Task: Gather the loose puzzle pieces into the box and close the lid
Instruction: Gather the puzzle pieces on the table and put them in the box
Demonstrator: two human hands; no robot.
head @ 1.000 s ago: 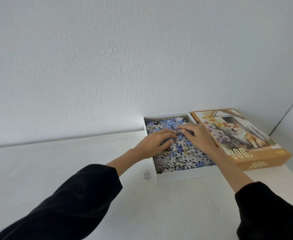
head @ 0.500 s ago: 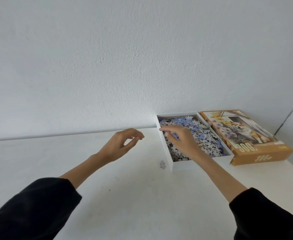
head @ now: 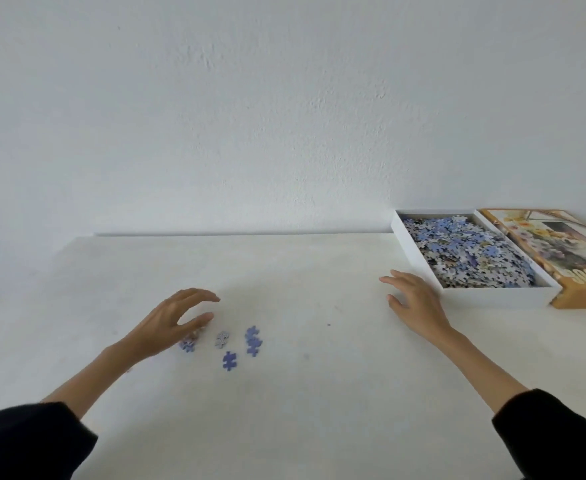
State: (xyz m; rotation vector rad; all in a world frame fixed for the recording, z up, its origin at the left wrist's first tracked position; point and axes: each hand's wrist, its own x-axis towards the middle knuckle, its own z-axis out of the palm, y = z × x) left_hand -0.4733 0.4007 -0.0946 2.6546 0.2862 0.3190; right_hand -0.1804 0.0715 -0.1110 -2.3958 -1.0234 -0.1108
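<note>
Loose pieces (head: 229,344): small cluster near the left of the desk (head: 284,427), well apart from the box (head: 492,296) at its far right edge. Half a second ago your right hand (head: 418,303) was in the box; now it's out, fingers spread. Left hand (head: 170,320) has dropped over the cluster, grip wide, holding nothing. Lid (head: 561,251) still off; gathering continues.

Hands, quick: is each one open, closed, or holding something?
Left hand: open, over the loose pieces, holding nothing.
Right hand: open, empty, near the box.
</note>
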